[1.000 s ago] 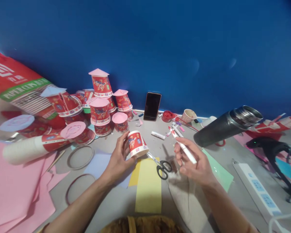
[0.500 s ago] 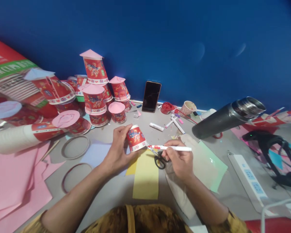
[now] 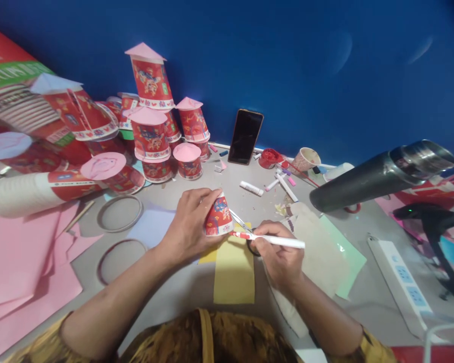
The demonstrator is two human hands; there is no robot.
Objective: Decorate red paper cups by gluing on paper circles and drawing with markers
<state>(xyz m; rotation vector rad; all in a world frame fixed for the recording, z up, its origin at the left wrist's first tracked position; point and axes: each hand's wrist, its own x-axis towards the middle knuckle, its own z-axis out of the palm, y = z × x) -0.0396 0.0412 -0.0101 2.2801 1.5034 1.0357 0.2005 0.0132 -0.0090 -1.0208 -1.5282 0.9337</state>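
My left hand (image 3: 189,222) grips a red patterned paper cup (image 3: 218,217), its white rim pointing down and slightly right. In my right hand (image 3: 282,254) is a white marker (image 3: 280,241) with a red tip end. That tip touches, or nearly touches, the cup's lower rim. Scissors (image 3: 242,220) lie just behind the marker, their black handles partly covered by my right hand. Beneath the cup is a strip of yellow paper (image 3: 234,280).
Decorated cups (image 3: 151,133) with pink cone tops stand stacked at the back left. A phone (image 3: 245,136) leans against the blue wall. A dark flask (image 3: 363,179) lies at right, near a power strip (image 3: 397,282). Pink sheets (image 3: 15,257) and tape rings (image 3: 120,213) are at left.
The cup has turned in my left hand and now tilts differently. The marker has stayed by its rim. The camera view has shifted, so the background sits higher on the left.
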